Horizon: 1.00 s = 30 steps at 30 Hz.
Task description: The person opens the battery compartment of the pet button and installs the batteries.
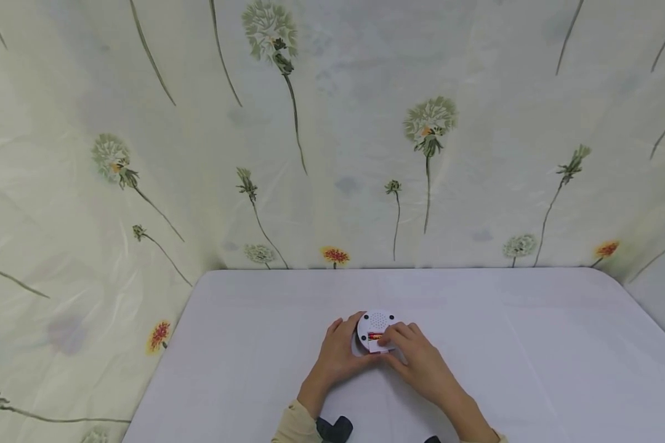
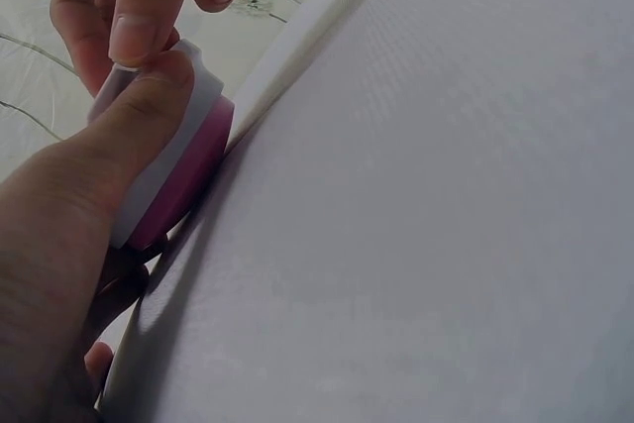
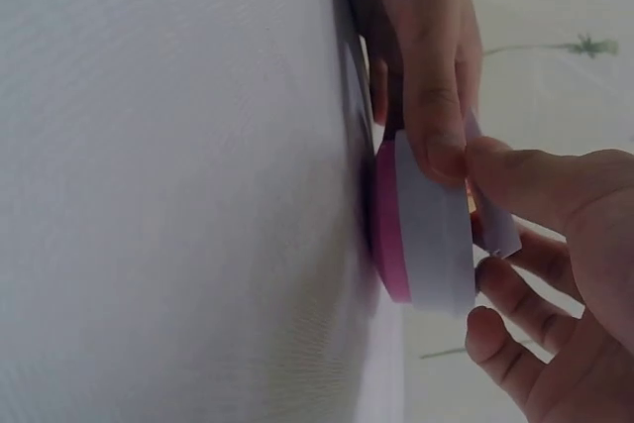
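Observation:
A round, thick disc-shaped device [image 1: 378, 320], white with a pink lower part, lies underside up on the table. Its upturned face shows speaker holes, black feet and a red battery [image 1: 374, 336] in a compartment. My left hand [image 1: 337, 352] grips the device from the left, thumb along its near side, fingers round the far side. With thumb and fingers my right hand [image 1: 421, 364] holds a thin white battery cover [image 3: 501, 231], tilted up from the face. In the left wrist view the device's pink band [image 2: 193, 175] faces the camera. Right fingers hide part of the compartment.
A white cloth covers the table [image 1: 244, 344]. Behind it hangs a flower-printed curtain [image 1: 343, 123], also along the left side. Black straps or devices [image 1: 335, 429] sit near the wrists at the bottom edge.

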Tool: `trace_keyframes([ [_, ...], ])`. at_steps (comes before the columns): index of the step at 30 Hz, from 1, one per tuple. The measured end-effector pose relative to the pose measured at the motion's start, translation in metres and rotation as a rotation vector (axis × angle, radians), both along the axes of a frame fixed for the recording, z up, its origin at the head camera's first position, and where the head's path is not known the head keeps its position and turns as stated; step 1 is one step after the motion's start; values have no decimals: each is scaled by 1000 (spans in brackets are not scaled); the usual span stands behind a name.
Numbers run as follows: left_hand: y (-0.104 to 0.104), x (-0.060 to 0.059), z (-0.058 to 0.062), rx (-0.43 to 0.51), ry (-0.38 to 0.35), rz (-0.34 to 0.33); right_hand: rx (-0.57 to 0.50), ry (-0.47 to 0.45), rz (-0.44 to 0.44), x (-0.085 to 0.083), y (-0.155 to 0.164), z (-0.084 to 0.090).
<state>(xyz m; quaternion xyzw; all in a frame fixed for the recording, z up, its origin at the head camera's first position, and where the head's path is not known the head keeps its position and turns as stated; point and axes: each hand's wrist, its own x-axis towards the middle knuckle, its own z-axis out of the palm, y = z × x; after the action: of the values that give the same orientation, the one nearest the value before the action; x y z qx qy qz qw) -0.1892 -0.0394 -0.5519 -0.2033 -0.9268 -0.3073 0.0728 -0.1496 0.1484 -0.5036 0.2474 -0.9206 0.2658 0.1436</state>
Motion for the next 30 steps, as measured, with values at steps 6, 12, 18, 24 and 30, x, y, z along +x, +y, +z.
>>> trace_keyframes([
  [6,0,2,0,-1,3,2,-5,-19,-20,2,-2,0],
  [12,0,3,-2,-12,-3,5,-1,2,-58,3,-4,-1],
  [18,0,2,-2,-19,-6,8,10,7,-73,3,-4,-1],
  [24,0,1,0,-11,-17,11,4,29,-72,3,-5,1],
  [30,0,1,0,-12,-18,9,-2,50,-84,4,-7,2],
])
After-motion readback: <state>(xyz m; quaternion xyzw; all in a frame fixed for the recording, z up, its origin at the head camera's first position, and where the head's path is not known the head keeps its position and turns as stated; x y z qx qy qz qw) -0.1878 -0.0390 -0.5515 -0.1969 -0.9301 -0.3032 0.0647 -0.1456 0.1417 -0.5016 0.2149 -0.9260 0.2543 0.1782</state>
